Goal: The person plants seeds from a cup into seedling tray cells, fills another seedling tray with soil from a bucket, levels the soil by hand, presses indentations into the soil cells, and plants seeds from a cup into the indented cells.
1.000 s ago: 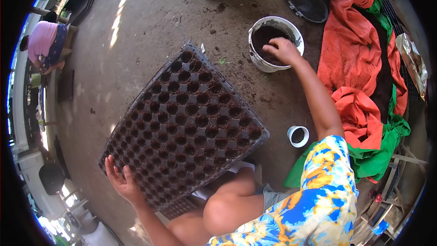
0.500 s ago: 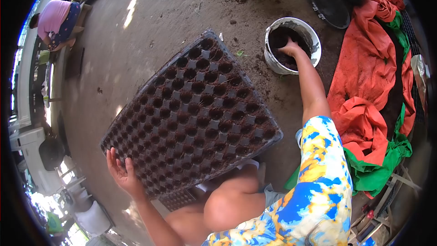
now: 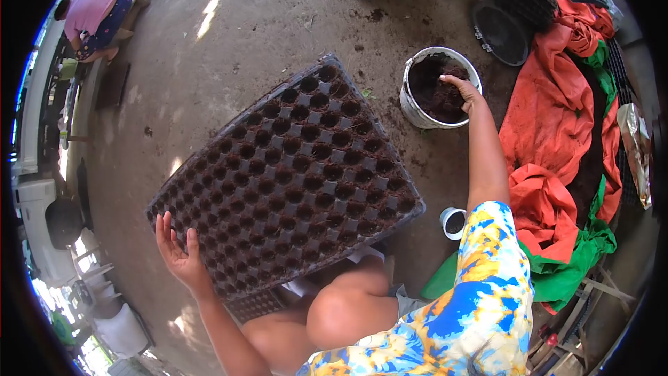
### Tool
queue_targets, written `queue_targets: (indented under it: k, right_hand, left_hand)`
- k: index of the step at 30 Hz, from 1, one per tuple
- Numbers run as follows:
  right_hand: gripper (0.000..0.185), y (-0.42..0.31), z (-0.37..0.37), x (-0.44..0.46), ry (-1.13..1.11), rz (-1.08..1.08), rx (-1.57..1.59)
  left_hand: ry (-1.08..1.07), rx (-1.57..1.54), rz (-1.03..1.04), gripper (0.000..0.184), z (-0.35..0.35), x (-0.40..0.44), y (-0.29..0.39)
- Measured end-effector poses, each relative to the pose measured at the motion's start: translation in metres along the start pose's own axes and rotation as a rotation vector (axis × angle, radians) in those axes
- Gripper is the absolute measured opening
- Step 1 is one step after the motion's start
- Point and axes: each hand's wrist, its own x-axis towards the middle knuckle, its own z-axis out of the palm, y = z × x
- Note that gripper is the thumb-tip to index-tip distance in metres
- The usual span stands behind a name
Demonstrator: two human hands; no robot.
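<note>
Dark cell tray [image 3: 285, 174], its long axis running near left to far right. The left hand [image 3: 182, 259], fingers spread, is at its near-left end; the right hand [image 3: 467, 92], beyond its far-right end, dips into dark soil [image 3: 440, 108] in a white bucket [image 3: 410, 106], finger closure hidden. Brown floor [image 3: 264, 35]; far left, a person [image 3: 94, 8] bends.

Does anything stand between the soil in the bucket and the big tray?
Just the white bucket's rim: the right hand is at the dark soil inside. Beyond, nothing visible stands on the floor before the black tray.
</note>
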Motion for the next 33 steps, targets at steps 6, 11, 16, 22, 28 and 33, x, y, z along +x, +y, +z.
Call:
queue_targets:
  k: [6,11,16,22,28,33]
  right_hand:
    - [0.046,-0.056,0.057,-0.091,-0.336,-0.199,0.107]
    - [0.074,-0.073,0.191,-0.181,-0.719,-0.262,-0.193]
    - [0.114,-0.056,0.276,-0.23,-0.955,-0.461,-0.451]
    - [0.036,-0.07,0.164,-0.092,0.188,-0.845,-0.743]
    - [0.115,0.023,0.051,0.025,0.099,-0.125,-1.069]
    - [0.112,0.058,0.029,0.079,0.101,-0.019,-1.065]
  left_hand:
    - [0.047,-0.052,0.013,0.056,-0.007,0.003,-0.001]
    - [0.085,-0.094,0.002,0.055,-0.009,0.006,0.001]
    - [0.119,-0.134,0.014,0.053,-0.008,0.008,0.007]
    - [0.181,-0.091,-0.029,0.051,-0.023,0.006,-0.001]
    - [0.135,-0.047,-0.032,0.05,-0.025,0.007,-0.011]
    - [0.111,-0.001,-0.037,0.05,-0.022,0.004,-0.015]
